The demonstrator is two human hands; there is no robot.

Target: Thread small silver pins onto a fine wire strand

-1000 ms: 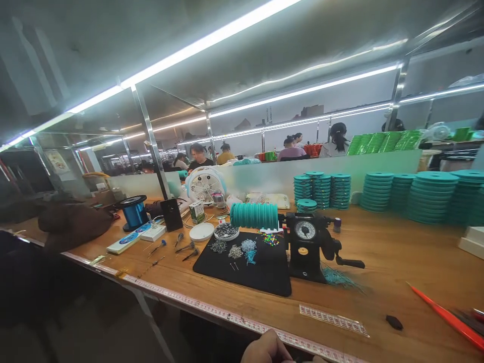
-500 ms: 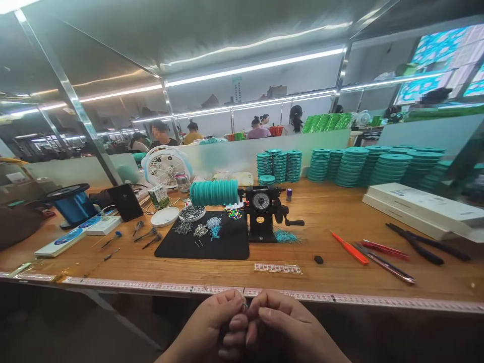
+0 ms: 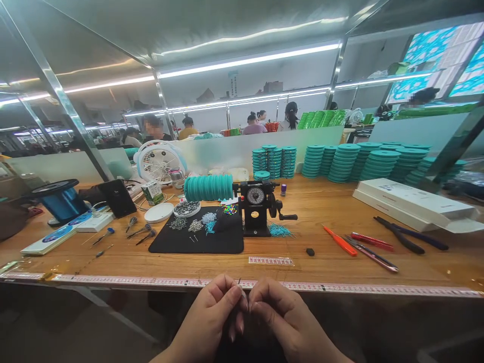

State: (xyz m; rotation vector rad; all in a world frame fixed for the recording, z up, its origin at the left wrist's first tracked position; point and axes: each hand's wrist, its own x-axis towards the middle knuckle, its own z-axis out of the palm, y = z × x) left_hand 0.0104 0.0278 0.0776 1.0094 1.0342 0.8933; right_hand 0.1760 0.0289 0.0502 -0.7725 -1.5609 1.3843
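- The left hand [image 3: 217,310] and the right hand [image 3: 285,312] meet just in front of the bench [image 3: 223,264]; thumb and forefinger of each are pinched together, tips close to each other, on a small thin piece [image 3: 248,301] too tiny to make out.
- Just beyond them, a white-and-red printed measuring tape [image 3: 151,283] runs along the bench's front edge; farther in lie a short printed strip [image 3: 270,260] and a small black lump [image 3: 310,252].
- Left of the strip, a black rectangular mat [image 3: 212,245] bears small heaps of dark grey, silvery, pale blue and multicoloured bits, a teal tuft [image 3: 210,228] and two slim pins [image 3: 193,239].
- By the mat's right side stands a black metal crank machine [image 3: 255,209] with a round dial; a row of ridged teal spools [image 3: 208,188] sticks out from its left; teal strands [image 3: 280,231] lie at its base.
- To the right are an orange pointed tool [image 3: 342,242], black-handled pliers [image 3: 404,235] and a long white box [image 3: 412,201]; to the left, a black phone [image 3: 119,197] and a large blue spool [image 3: 62,201].
- Behind rise stacks of teal discs [image 3: 344,164]; people sit beyond the frosted partition [image 3: 219,151].
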